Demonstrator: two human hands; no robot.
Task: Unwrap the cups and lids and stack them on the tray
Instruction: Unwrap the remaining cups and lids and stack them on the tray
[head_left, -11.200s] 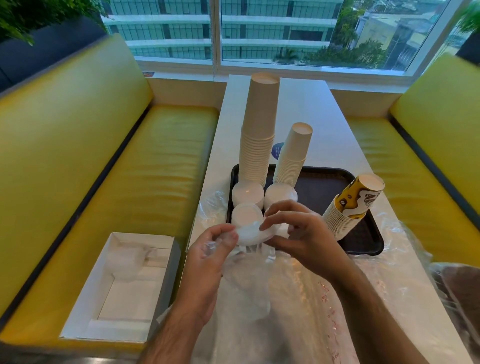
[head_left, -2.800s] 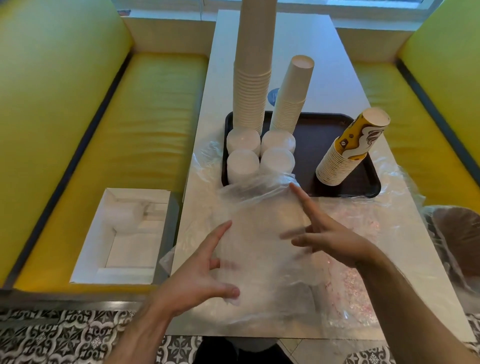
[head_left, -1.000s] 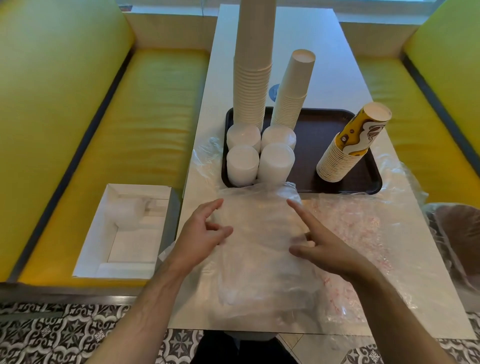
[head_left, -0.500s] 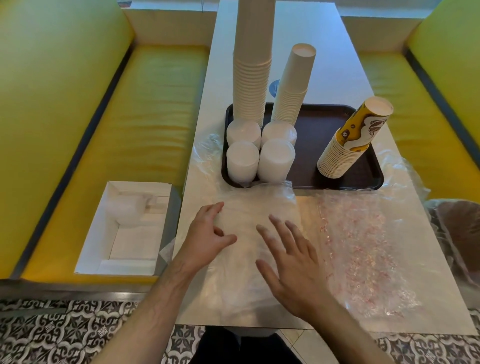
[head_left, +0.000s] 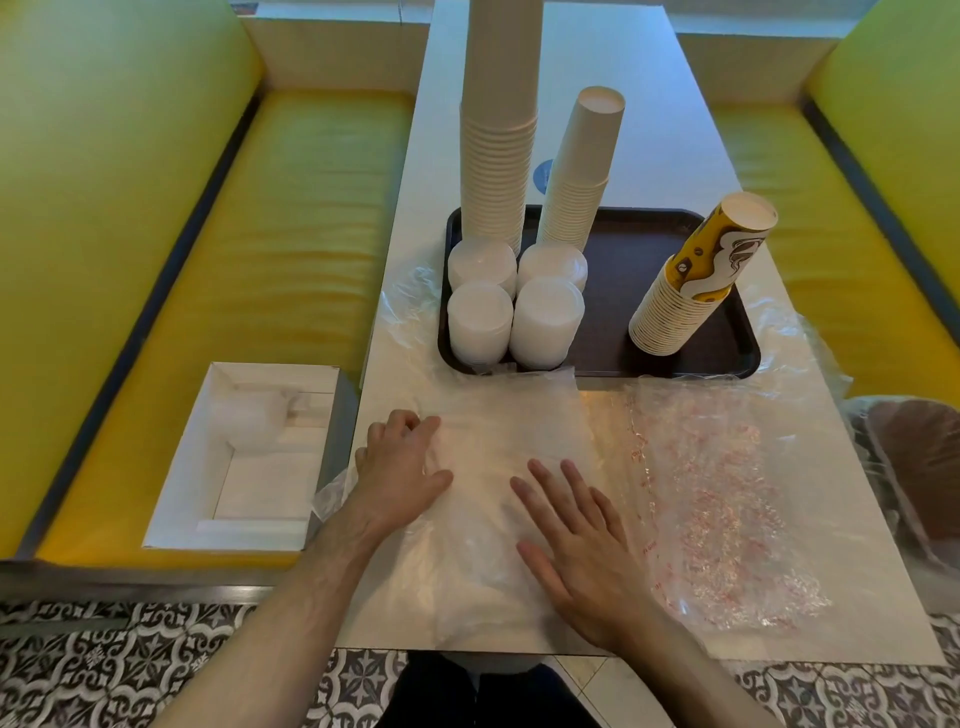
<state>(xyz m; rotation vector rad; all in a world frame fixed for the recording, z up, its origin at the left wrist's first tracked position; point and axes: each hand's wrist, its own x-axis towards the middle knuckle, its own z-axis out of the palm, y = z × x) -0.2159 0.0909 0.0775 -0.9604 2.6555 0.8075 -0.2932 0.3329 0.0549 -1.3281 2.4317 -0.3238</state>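
A clear plastic wrapper (head_left: 498, 467) is pressed flat on the near edge of the white tabletop (head_left: 670, 119) by two bare hands. The right hand (head_left: 576, 545) is laid palm down with fingers straight and spread; the left hand (head_left: 402, 462) rests on the wrapper's left edge, fingers loosely bent at the tips, nothing pinched. Just to the right, a second wrapper with red print (head_left: 722, 499) is seen lying flat. Beyond the wrappers, a dark tray (head_left: 623, 312) is set across the tabletop. Four stacks of white lids (head_left: 514, 306) are grouped at its near left corner, with two tall stacks of plain paper cups (head_left: 498, 130) standing behind them. A leaning stack of yellow printed cups (head_left: 696, 280) is placed on the tray's right side. An open white box (head_left: 249, 457) is seen on the yellow bench (head_left: 270, 249) at left.
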